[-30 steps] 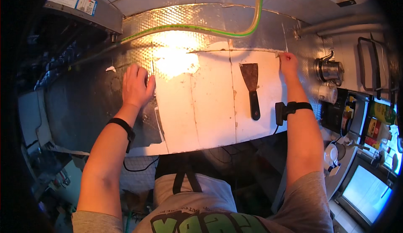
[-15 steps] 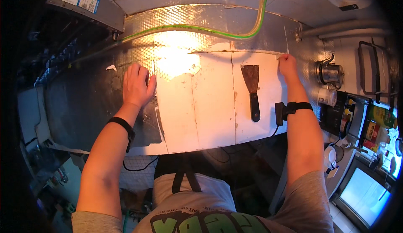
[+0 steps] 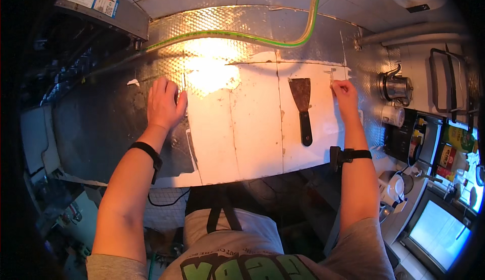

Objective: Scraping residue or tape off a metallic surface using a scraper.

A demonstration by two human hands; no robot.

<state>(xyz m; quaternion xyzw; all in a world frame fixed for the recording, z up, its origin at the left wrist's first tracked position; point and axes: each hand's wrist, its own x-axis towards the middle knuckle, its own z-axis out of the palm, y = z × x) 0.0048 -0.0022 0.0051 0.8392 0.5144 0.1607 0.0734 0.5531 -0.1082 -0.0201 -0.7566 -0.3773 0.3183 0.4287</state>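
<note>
Green-striped hose point(image 3: 252, 36) behind; scraper point(image 3: 304, 113) between left hand point(image 3: 162, 104), loose, and right hand point(image 3: 347, 97), tight on pale strip point(image 3: 332, 75).

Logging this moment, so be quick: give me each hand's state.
Left hand: loosely open, resting on the dark surface; its palm is hidden.
Right hand: closed, fingertips seemingly pinching a thin strip.

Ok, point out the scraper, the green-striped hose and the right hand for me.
Scraper point(image 3: 304, 113), head view, upper handle near the blade.
Green-striped hose point(image 3: 252, 37), head view, middle stretch of the tube.
Right hand point(image 3: 347, 96), head view, back of the hand.
</note>
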